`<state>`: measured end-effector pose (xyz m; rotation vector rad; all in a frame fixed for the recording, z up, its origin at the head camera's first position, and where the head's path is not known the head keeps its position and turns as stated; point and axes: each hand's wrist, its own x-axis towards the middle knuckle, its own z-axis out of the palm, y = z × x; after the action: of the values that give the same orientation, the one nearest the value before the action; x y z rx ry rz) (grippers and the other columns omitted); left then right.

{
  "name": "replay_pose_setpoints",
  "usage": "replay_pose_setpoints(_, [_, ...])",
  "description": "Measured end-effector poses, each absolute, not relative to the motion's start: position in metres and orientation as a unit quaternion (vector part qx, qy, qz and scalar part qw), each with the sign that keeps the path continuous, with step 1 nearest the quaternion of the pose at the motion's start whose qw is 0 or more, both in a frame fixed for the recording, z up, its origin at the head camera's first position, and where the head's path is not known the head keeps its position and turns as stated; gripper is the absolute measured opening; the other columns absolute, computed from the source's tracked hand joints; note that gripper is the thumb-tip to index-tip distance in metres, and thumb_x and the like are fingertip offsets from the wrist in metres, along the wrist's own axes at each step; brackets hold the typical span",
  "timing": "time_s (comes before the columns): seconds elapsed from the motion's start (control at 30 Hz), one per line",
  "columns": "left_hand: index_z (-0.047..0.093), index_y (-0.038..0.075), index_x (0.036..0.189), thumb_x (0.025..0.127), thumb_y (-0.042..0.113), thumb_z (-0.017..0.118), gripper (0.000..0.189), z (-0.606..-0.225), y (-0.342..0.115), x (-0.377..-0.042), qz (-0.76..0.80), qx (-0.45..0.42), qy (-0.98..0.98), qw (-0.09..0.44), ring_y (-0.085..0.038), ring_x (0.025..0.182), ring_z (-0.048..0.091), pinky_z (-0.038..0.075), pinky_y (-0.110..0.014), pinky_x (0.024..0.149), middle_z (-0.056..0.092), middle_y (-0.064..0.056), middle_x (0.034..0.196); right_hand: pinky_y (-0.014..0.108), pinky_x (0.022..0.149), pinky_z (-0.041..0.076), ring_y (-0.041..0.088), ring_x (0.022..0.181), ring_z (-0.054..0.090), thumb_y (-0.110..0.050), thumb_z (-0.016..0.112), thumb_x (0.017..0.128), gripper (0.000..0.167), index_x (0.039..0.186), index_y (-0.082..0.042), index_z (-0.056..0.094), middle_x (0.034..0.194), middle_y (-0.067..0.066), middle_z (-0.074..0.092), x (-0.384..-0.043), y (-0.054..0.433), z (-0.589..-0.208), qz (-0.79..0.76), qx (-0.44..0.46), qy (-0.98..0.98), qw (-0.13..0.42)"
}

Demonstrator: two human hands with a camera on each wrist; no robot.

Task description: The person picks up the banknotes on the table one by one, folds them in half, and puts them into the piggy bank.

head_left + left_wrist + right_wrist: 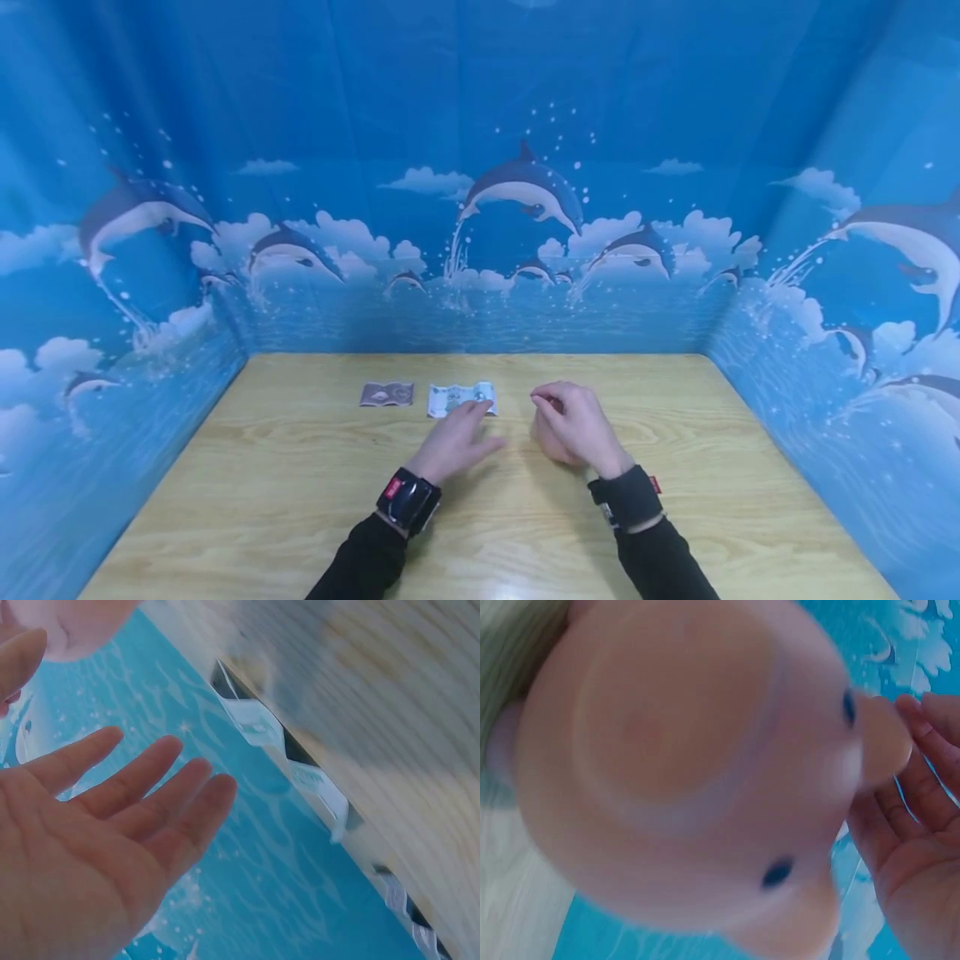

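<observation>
Filling most of the right-wrist view, a pink pig figure [694, 787] shows its round snout [675, 697] and two dark eyes, slightly blurred; in the head view it is right of centre on the wooden table [285, 508], mostly hidden beneath the right hand [581, 421]. That hand bends over it, its fingers near one ear at the right of the right-wrist frame; I cannot tell whether they grip it. Left of centre, the left hand [453, 446] reaches with fingers extended and spread, holding nothing, its fingertips overlapping a pale, wavy banknote [442, 400] in the head view. Farther left lies a brownish banknote [386, 394], well apart from both hands. Dark bands [408, 502] circle both wrists, and a blue dolphin-print curtain [390, 92] spans the upper frame.
</observation>
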<state>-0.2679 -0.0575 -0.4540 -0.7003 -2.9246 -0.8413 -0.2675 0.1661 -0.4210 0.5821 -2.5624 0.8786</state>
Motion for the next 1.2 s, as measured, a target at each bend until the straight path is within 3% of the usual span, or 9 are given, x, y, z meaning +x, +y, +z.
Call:
replay_pose_setpoints(0.2, [0.05,0.003,0.14,0.091,0.043,0.067,0.065,-0.456,-0.069,-0.271,-0.249,-0.209,-0.945,0.019,-0.039,0.126,0.052,0.045,-0.055,0.106,0.055,-0.024,0.137,0.031,0.078,0.058,0.013,0.087,0.07,-0.015,0.066,0.094,0.011,0.098,-0.013,0.076,0.095,0.0,0.075,-0.26,0.141,-0.426,0.232,0.268,-0.915,0.193])
replay_pose_setpoints(0.5, [0.057,-0.001,0.132,0.091,0.038,0.068,0.057,-0.462,-0.08,-0.277,-0.263,-0.2,-0.944,0.011,-0.037,0.122,0.057,0.047,-0.052,0.104,0.059,-0.023,0.132,0.029,0.078,0.059,0.017,0.09,0.07,-0.01,0.064,0.094,0.012,0.1,-0.008,0.074,0.097,0.005,0.074,-0.258,0.122,-0.436,0.263,0.289,-0.911,0.133])
replay_pose_setpoints(0.67, [0.052,0.0,0.137,0.092,0.039,0.066,0.061,-0.465,-0.085,-0.279,-0.254,-0.194,-0.947,0.001,-0.037,0.129,0.051,0.042,-0.053,0.109,0.054,-0.023,0.138,0.031,0.077,0.059,0.017,0.087,0.07,-0.011,0.061,0.096,0.016,0.102,-0.005,0.074,0.096,0.006,0.074,-0.263,0.115,-0.444,0.249,0.289,-0.919,0.097])
replay_pose_setpoints(1.0, [0.042,0.002,0.146,0.091,0.041,0.067,0.072,-0.468,-0.095,-0.282,-0.228,-0.191,-0.955,-0.009,-0.041,0.135,0.043,0.037,-0.056,0.112,0.043,-0.027,0.147,0.044,0.096,0.054,0.032,0.112,0.064,-0.012,0.054,0.1,0.03,0.122,0.004,0.063,0.119,0.019,0.067,-0.279,0.089,-0.452,0.25,0.276,-0.928,0.006])
replay_pose_setpoints(1.2, [0.041,0.004,0.147,0.09,0.041,0.068,0.073,-0.471,-0.096,-0.282,-0.212,-0.189,-0.959,-0.009,-0.042,0.135,0.043,0.038,-0.056,0.112,0.042,-0.03,0.147,0.05,0.11,0.042,0.04,0.13,0.049,-0.018,0.047,0.103,0.044,0.139,0.007,0.047,0.139,0.026,0.051,-0.286,0.086,-0.461,0.213,0.242,-0.946,-0.038])
